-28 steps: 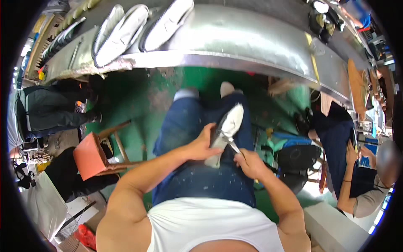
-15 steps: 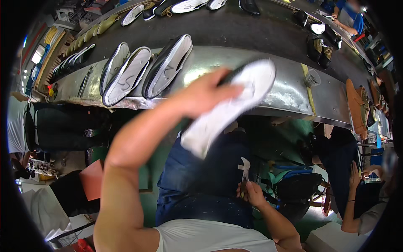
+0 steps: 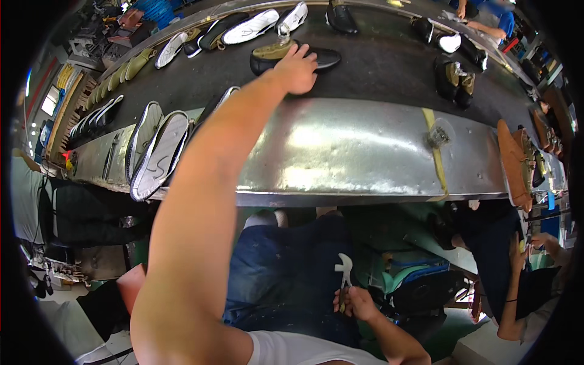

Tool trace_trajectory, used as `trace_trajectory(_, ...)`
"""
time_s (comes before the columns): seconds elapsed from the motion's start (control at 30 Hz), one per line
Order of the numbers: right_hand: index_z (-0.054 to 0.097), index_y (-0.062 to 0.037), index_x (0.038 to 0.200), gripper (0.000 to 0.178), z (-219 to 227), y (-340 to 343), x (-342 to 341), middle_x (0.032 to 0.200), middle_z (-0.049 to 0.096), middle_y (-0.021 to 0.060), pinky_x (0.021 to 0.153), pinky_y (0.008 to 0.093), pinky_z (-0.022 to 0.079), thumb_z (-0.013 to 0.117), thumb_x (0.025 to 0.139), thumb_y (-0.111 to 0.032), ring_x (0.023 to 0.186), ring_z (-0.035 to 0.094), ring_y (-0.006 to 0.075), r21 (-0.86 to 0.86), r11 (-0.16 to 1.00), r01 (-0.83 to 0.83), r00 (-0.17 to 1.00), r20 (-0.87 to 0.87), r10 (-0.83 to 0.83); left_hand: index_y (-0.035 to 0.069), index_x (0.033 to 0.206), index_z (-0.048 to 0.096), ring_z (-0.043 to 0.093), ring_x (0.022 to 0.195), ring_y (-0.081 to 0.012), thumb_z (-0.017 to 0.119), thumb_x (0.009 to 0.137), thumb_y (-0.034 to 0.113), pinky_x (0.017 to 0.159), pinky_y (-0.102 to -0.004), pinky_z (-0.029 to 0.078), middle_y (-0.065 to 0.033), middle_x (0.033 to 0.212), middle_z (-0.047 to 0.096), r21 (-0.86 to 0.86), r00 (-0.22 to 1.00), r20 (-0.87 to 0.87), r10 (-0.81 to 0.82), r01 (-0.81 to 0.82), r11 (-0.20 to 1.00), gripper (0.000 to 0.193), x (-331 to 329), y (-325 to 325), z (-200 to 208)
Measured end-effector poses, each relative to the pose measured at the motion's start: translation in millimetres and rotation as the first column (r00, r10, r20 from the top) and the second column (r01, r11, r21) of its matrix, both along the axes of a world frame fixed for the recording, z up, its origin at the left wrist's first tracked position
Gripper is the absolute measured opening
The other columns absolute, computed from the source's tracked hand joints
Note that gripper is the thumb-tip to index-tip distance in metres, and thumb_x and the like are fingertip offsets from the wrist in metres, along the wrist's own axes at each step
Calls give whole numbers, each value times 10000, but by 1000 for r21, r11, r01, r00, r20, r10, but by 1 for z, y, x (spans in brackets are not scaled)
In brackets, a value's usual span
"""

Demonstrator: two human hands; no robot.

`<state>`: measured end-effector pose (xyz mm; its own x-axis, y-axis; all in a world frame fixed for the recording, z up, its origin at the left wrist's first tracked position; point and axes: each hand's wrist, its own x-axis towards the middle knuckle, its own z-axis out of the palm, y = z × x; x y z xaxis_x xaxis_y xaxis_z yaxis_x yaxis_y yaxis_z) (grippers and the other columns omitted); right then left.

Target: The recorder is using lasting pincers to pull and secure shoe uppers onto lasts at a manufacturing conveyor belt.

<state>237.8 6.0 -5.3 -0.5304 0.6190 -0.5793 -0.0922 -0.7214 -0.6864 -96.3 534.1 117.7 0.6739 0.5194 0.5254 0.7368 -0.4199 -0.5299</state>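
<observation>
Left hand (image 3: 296, 69) fingers spread on the black shoe (image 3: 295, 56); right hand (image 3: 358, 302) fingers closed around a white tool (image 3: 345, 272).

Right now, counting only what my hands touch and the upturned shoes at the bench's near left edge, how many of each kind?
Dark shoe under the left hand: 1
Hand tool in the right hand: 1
Upturned shoes: 3
Total: 5

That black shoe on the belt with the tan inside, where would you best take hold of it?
Probably from above, across the middle. The black shoe lies on the dark belt with its toe pointing right and its opening up, so the sides are free. The left hand already rests on it there; the right hand holds a small tool.
</observation>
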Motion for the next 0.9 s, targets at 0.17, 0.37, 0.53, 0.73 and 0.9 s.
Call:
trace_trajectory(0.17,548,47,1193,562,4,4,0,975,681,134,503,237,463,299,1090,-446,772,692,185,-5,1000,-5,1000,16,5,48,1184,671,657,1052,-392,584,901,469,890,-461,537,-226,1111,692,-707,853,-36,521,-390,590,515,-42,-59,103)
trace_trajectory(0.37,550,46,1188,566,2,-3,-6,975,684,135,500,236,460,319,1086,-460,766,697,188,51,998,-46,998,39,44,15,1388,547,653,1089,-252,719,873,427,939,-386,523,-167,1250,651,-980,520,65,851,-127,153,682,-137,-121,97)
trace_trajectory(0.53,552,52,1177,502,8,-21,-11,974,685,127,547,249,488,400,1078,-416,777,693,181,81,997,-19,996,84,12,52,1379,549,676,923,-134,735,914,216,816,-281,570,-49,1071,699,-553,224,660,717,791,262,527,-104,-256,126)
trace_trajectory(0.73,595,-16,1131,407,56,-10,-34,922,648,33,763,299,531,775,848,-247,843,624,111,509,839,-192,914,404,-36,32,1460,465,472,1291,-134,722,896,100,1093,-300,354,-60,1430,510,-371,113,788,606,872,320,623,-28,-446,18)
trace_trajectory(0.9,505,-25,1266,763,115,33,-95,1165,641,99,885,358,521,921,678,-279,969,649,187,642,707,-298,860,502,-93,45,1530,335,331,1425,-193,695,923,103,1158,-330,282,-104,1568,308,-374,123,704,700,901,218,708,-1,-494,-49)
